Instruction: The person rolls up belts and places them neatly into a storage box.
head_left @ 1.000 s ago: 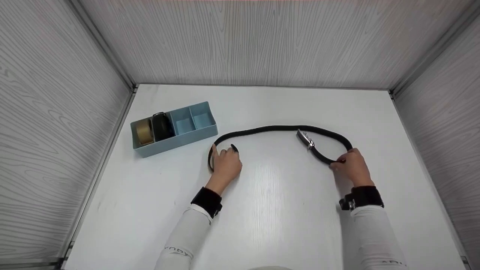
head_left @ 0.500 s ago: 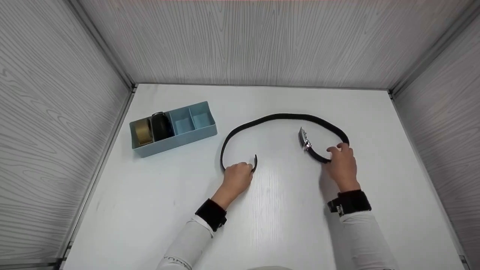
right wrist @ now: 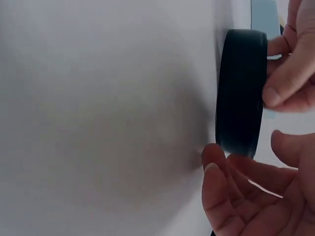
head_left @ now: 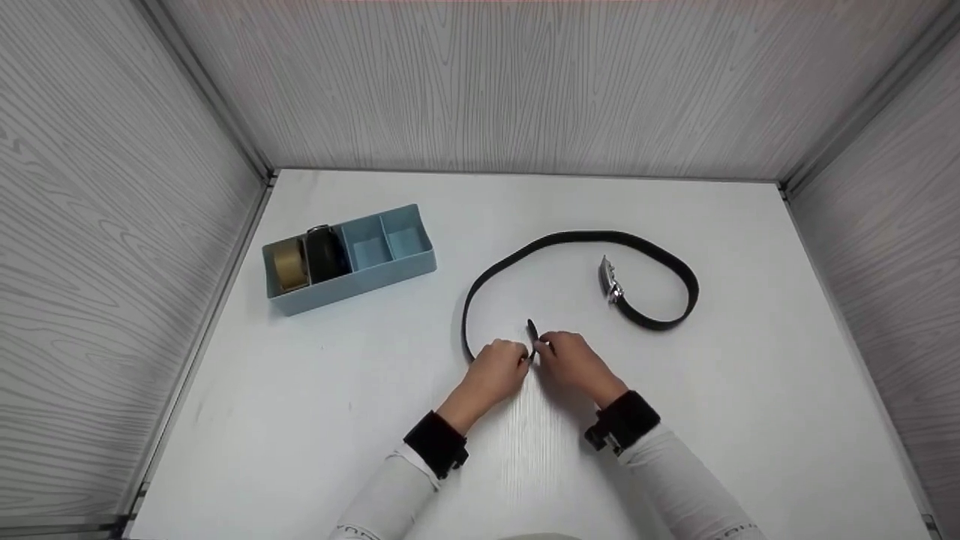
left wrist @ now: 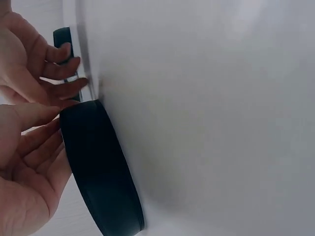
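A black belt lies on the white table in a wide loop, its silver buckle at the right end. My left hand pinches the belt near its free end, thumb on one face, fingers on the other. The belt's tip stands up between my hands. Close beside it, my right hand has its fingers loosely bent. In the right wrist view, the right fingertips are at the edge of the belt strap, while the right thumb stands apart from it.
A pale blue divided tray stands at the back left of the table. It holds a tan roll, perhaps tape, and a dark coiled object; two compartments at its right end show bare bottoms. Grey wood-grain walls enclose the back and sides.
My right hand has let go of the belt near the buckle and moved left to the free end. My left hand has drawn that end right and nearer, curving the belt.
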{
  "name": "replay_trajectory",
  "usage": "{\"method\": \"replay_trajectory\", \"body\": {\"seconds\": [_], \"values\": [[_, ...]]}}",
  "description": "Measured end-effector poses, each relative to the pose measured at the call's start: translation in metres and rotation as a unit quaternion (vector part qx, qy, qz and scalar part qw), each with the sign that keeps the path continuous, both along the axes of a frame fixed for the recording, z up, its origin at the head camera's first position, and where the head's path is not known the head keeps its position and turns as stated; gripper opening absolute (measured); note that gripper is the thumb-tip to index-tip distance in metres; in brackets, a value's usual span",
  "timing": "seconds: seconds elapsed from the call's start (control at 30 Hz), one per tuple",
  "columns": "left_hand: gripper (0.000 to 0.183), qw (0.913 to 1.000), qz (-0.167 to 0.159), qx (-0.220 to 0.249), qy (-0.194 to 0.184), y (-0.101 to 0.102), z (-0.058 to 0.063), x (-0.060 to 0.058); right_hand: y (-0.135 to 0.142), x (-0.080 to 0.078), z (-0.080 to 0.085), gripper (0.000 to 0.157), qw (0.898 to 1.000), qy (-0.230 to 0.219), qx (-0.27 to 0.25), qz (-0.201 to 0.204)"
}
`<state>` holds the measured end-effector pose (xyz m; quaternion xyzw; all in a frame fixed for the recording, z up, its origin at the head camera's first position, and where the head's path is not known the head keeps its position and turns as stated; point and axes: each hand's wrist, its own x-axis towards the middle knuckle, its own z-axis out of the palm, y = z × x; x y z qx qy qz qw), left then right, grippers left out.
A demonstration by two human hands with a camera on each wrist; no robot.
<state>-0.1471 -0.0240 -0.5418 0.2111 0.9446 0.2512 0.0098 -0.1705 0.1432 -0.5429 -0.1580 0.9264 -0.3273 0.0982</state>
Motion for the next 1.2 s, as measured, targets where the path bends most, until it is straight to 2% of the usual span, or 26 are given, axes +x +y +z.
{"method": "replay_trajectory", "body": {"seconds": [0.1,0.17,0.27,0.33,0.4,0.47,0.57,0.63,0.73,0.83,0.97,1.1,1.2], "values": [[0.014,0.9999,-0.012,0.003,-0.005,-0.001,0.002,0.002,-0.008,0.001,0.001,0.020,1.000,0.003,0.012,-0.017],[0.008,0.9996,0.005,-0.014,0.026,-0.004,0.003,0.001,-0.011,0.000,0.002,0.018,0.999,0.001,0.021,-0.027],[0.011,0.9919,0.081,-0.048,0.085,-0.016,0.006,-0.005,-0.011,-0.001,0.001,0.016,0.999,-0.002,0.029,-0.031],[0.018,0.9829,0.146,-0.063,0.094,-0.025,0.007,-0.011,-0.010,-0.003,0.000,0.015,0.999,-0.005,0.026,-0.029],[0.019,0.9768,0.198,-0.060,0.057,-0.034,0.009,-0.016,-0.009,-0.004,-0.002,0.016,0.999,-0.002,0.024,-0.023],[0.017,0.9735,0.223,-0.052,-0.004,-0.041,0.010,-0.021,-0.007,-0.004,-0.003,0.015,1.000,-0.001,0.021,-0.015],[0.014,0.9733,0.213,-0.039,-0.077,-0.045,0.011,-0.027,-0.007,-0.005,-0.003,0.014,1.000,0.005,0.014,0.004],[0.015,0.9767,0.191,-0.038,-0.090,-0.044,0.010,-0.030,-0.008,-0.006,-0.002,0.012,1.000,0.010,0.011,0.026],[0.014,0.9830,0.166,-0.044,-0.066,-0.042,0.008,-0.031,-0.013,-0.006,0.001,0.011,0.997,0.025,0.011,0.070],[0.010,0.9862,0.157,-0.042,-0.032,-0.039,0.006,-0.033,-0.018,-0.005,0.003,0.013,0.992,0.053,0.023,0.110],[0.005,0.9881,0.153,-0.015,-0.011,-0.037,0.004,-0.035,-0.026,-0.003,0.004,0.014,0.986,0.087,0.052,0.134],[0.002,0.9909,0.132,-0.014,-0.022,-0.035,0.004,-0.035,-0.031,-0.002,0.003,0.020,0.983,0.096,0.081,0.136],[0.011,0.9924,0.112,-0.022,-0.045,-0.035,0.006,-0.034,-0.033,-0.003,0.002,0.022,0.982,0.094,0.089,0.136]]}}
